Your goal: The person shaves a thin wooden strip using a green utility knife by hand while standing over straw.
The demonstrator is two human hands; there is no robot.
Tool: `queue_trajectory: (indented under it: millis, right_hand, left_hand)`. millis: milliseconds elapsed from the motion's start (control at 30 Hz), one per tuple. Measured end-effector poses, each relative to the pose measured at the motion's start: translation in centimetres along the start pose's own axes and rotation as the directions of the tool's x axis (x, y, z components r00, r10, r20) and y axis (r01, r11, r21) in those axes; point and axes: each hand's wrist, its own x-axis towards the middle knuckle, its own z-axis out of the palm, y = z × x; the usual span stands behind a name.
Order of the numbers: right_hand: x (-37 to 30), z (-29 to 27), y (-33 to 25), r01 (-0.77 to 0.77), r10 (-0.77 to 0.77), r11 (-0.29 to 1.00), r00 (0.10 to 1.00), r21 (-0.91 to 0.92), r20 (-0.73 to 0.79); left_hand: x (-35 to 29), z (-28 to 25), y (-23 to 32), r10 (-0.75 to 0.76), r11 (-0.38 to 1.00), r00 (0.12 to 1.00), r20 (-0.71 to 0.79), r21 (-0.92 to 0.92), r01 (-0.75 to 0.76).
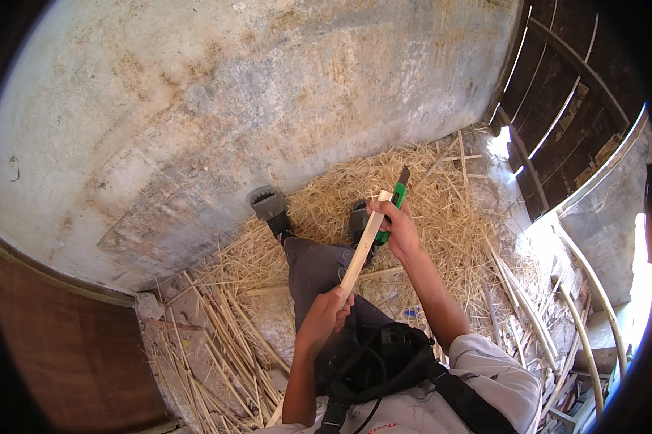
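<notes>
A pale, flat wooden strip (361, 253) slants up across my lap from lower left to upper right. My left hand (327, 315) is closed round its lower end. Near its upper end, my right hand (398, 230) grips a green utility knife (397, 197), with fingers also against the strip. The knife's dark blade points up and away, beside the strip's far end. Part of the knife's handle is hidden by the right hand's fingers.
Straw-like shavings (441, 217) cover the ground round my feet. Long thin sticks (232, 347) lie at the left, and bent poles (582, 318) at the right. A stained wall (282, 94) rises ahead; a dark plank door (557, 101) stands far right, a brown panel (65, 347) left.
</notes>
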Motion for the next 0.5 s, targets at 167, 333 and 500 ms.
queue_trajectory:
  millis: [167,333,500]
  right_hand:
    - [0.25,-0.46,0.62,-0.020,0.017,0.999,0.998,-0.045,-0.067]
    - [-0.18,0.18,0.00,-0.006,-0.016,0.985,0.992,-0.172,-0.122]
    - [0.08,-0.42,0.11,0.033,-0.053,0.968,0.996,-0.250,-0.076]
  left_hand:
    - [0.23,0.01,-0.36,0.042,0.996,0.999,-0.024,0.085,-0.040]
    - [0.53,0.05,-0.51,0.118,0.981,0.993,-0.025,0.156,-0.113]
    - [0.69,0.12,-0.68,0.182,0.963,0.983,-0.032,0.208,-0.171]
